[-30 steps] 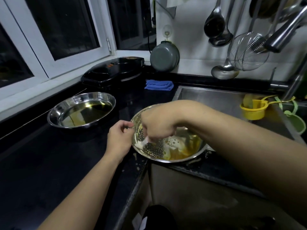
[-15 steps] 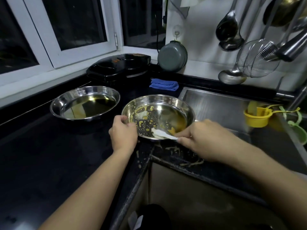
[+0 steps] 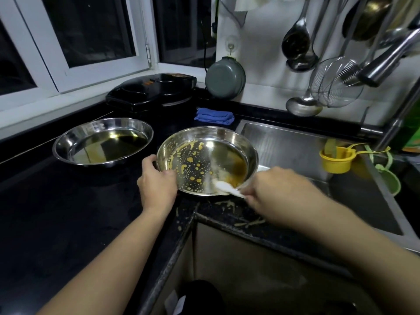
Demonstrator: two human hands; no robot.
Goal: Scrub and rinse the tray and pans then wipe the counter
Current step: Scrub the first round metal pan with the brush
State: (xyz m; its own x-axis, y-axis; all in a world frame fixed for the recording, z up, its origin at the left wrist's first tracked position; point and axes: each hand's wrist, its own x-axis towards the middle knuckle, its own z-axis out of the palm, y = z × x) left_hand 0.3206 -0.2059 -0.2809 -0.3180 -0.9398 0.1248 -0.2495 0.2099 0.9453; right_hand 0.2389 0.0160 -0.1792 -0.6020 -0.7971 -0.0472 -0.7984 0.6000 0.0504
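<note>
A round steel pan (image 3: 227,142) spotted with yellow residue sits tilted at the corner of the black counter (image 3: 56,212), beside the sink (image 3: 295,151). My left hand (image 3: 156,185) grips the pan's near-left rim. My right hand (image 3: 279,194) pinches a small white scrubber (image 3: 225,186) that touches the pan's near inner wall; the piece is blurred. A second steel pan (image 3: 102,142) with oily liquid stands to the left on the counter.
A folded blue cloth (image 3: 214,115) lies behind the pan. A black appliance (image 3: 152,92) and a grey pot (image 3: 225,78) stand at the back. Yellow and green cups (image 3: 336,160) sit at the sink's right. Ladles and strainers hang above. Yellow smears mark the counter edge (image 3: 227,205).
My right hand has come out of the pan's middle to its near rim with the white scrubber. The pan's spotted inside now shows. My left hand keeps hold of the rim.
</note>
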